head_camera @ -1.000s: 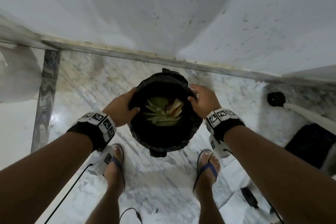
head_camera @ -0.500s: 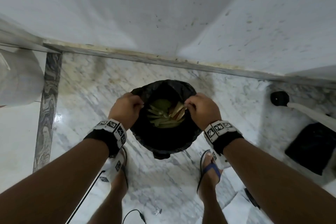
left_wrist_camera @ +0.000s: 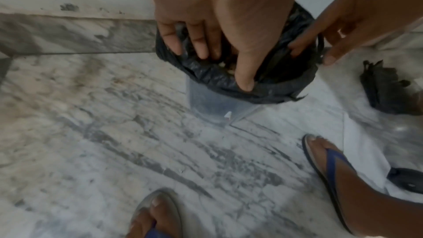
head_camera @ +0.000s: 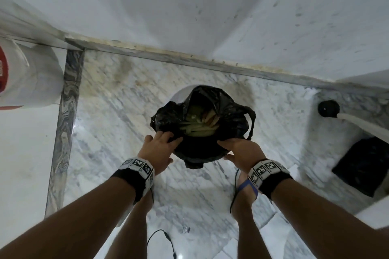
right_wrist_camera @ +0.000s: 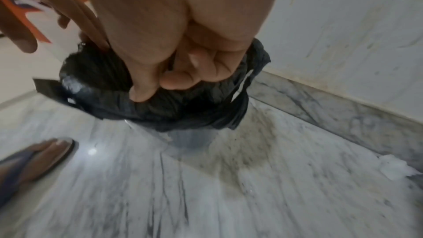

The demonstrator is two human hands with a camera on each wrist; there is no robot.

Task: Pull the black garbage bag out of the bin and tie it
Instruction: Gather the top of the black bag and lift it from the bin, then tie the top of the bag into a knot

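Observation:
The black garbage bag [head_camera: 229,115] sits in a translucent bin [left_wrist_camera: 213,108] on the marble floor, with green and tan scraps showing in its open mouth. Its far edge is bunched inward, baring the bin's white rim [head_camera: 183,93]. My left hand [head_camera: 168,139] pinches the bag's near-left rim, fingers inside and thumb outside [left_wrist_camera: 225,68]. At the near-right rim my right hand [head_camera: 223,143] grips the plastic with curled fingers [right_wrist_camera: 160,86]. The right wrist view shows the bag [right_wrist_camera: 183,109] hanging over the bin [right_wrist_camera: 190,138].
A folded black bag [head_camera: 362,166] lies on the floor at the right. A white container with a red label [head_camera: 31,75] stands at the left. The wall skirting [head_camera: 189,59] runs just behind the bin. My feet in blue sandals [left_wrist_camera: 329,158] stand close in front.
Both hands moved from the bin's left and right sides to the bag's near rim. The bag's far edge has come off the bin and bunched inward.

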